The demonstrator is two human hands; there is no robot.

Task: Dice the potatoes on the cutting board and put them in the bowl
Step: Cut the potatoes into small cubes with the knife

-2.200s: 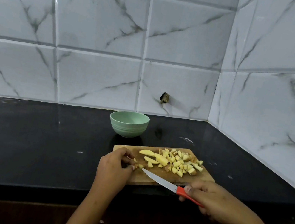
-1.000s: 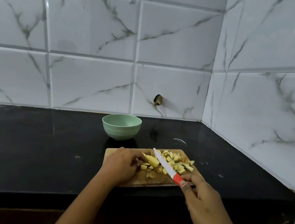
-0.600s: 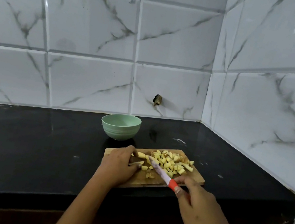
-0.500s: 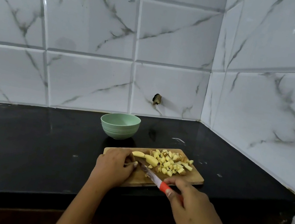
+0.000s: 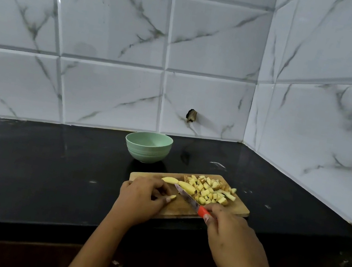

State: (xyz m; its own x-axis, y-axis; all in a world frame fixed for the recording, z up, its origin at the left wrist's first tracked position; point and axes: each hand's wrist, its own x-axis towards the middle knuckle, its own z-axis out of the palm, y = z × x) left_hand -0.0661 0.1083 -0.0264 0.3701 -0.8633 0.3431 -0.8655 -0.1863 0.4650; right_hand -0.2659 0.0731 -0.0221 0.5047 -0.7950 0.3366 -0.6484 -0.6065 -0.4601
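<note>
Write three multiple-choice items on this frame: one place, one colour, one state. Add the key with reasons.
1. Where does the bowl stand relative to the cutting board?
A) on it
B) behind it, on the counter, nearer the wall
C) right of it, in the corner

2. What colour is the handle of the knife?
A) black
B) red
C) blue

3. What is the right hand doing?
A) lying flat on the counter
B) lifting the bowl
C) gripping the knife handle

Key:
1 B: the bowl sits on the black counter past the board's far edge.
2 B: the handle shows red at the right hand.
3 C: its fingers curl round the handle, and the blade lies over the board beside the diced potatoes.
</note>
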